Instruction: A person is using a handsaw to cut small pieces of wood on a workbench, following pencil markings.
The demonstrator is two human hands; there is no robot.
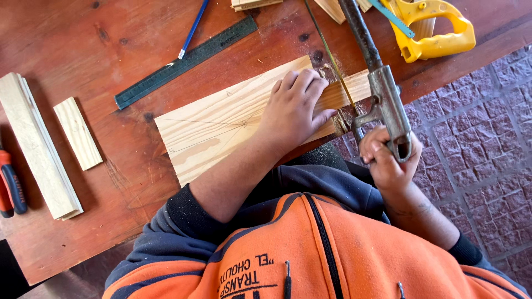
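Under left hand point(293, 111), board point(221, 124), saw point(382, 94) right.

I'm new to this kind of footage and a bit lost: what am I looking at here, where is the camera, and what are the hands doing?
The one picture comes from a camera worn on a person's head, looking down over their orange vest. Their left hand presses flat on a pale wooden board lying on a reddish wooden table. Their right hand grips the handle of a metal hacksaw, its blade set in the board's end, sawdust around it. Nearby lie a dark ruler, a blue pen, small wood offcuts and a yellow saw.
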